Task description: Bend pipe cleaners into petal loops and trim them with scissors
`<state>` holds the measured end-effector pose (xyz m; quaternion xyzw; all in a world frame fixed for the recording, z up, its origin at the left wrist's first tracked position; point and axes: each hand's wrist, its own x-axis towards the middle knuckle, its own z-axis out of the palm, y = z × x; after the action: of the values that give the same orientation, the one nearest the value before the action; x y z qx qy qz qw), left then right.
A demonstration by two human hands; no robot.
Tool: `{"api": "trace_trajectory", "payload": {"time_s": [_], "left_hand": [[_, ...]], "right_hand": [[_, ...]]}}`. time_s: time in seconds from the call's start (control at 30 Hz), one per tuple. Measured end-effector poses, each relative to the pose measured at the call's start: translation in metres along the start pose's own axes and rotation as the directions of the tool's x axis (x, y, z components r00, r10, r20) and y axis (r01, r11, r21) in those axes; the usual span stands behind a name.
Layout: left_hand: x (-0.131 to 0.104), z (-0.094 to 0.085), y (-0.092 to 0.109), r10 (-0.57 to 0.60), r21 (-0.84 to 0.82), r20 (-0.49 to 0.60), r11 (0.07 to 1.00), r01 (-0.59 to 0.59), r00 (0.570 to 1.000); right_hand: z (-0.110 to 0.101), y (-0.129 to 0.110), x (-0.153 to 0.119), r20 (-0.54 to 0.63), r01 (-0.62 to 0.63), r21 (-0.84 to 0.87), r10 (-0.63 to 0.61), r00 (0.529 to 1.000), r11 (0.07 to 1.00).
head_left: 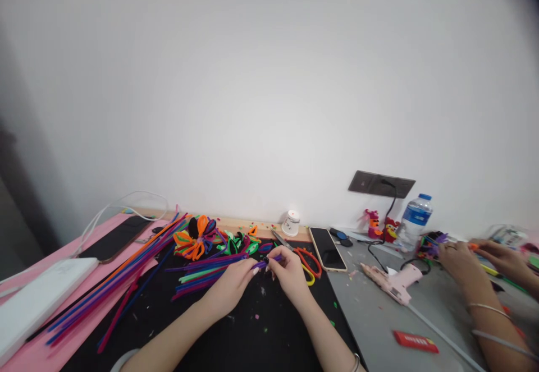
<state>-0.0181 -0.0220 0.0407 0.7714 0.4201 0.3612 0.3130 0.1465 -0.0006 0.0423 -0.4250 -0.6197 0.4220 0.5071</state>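
Plain white wall (269, 91), softly lit

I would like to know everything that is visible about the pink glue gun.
The glue gun is pale pink and looks plastic, with a stout handle and a tapering nozzle. It lies unheld on its side on the grey tabletop, nozzle toward the picture's left, handle toward the wall. A long pale rod, probably a glue stick, extends from its rear. A black cord loops beside the handle; whether they join is unclear.
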Motion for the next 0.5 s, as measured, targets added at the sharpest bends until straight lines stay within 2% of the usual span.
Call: {"api": "trace_trajectory", "payload": {"time_s": [0.23,0.5], "left_hand": [[-0.0014,-0.0008,-0.0025,-0.001,0.020,-0.054,1.000,0.003,0.999],[-0.0001,-0.0022,-0.0085,-0.010,0.023,-0.119,1.000,0.013,0.993]], "right_hand": [[-0.0014,0.0027,0.0025,-0.031,-0.014,0.100,0.017,0.999,0.995],[-0.0018,0.0075,0.0035,0.033,-0.102,0.236,0.097,0.995,0.966]]}}
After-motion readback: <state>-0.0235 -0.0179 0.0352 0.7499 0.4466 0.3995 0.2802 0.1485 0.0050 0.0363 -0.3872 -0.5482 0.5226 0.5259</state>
